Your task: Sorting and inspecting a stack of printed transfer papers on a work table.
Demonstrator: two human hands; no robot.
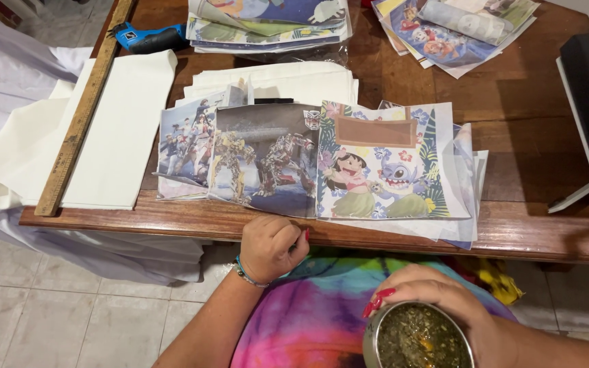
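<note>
Gripping a round metal cup (417, 335) full of green chopped herb, my right hand (444, 300) is wrapping around the rim from the far side, fingers curled over the edge, red nails showing at the left. The cup is sitting low in the view, right in front of my tie-dye shirt (322, 307) and below the counter (526, 232) edge, not resting on anything I can see.

My left hand (270, 245) is balled into a loose fist, knuckles up against the counter's front edge, just under the printed sheets. I can't tell if it's pinching anything; nothing is showing inside the grip. The wrist is bent up and the forearm is coming in from the lower left, a beaded bracelet (245, 274) on it.

As for progress, judging by the layout: a fan of cartoon printed sheets (376, 163) is lying overlapped near the front edge, none of them in hand right now. More stacks of prints (267, 20) are waiting at the far side, plus folded white fabric (117, 129) with a wooden ruler (80, 116) across it and a blue tool (148, 37) behind. So I'd say the sheets are laid out, but the fabric looks untouched, and both hands are off the work at this moment.
</note>
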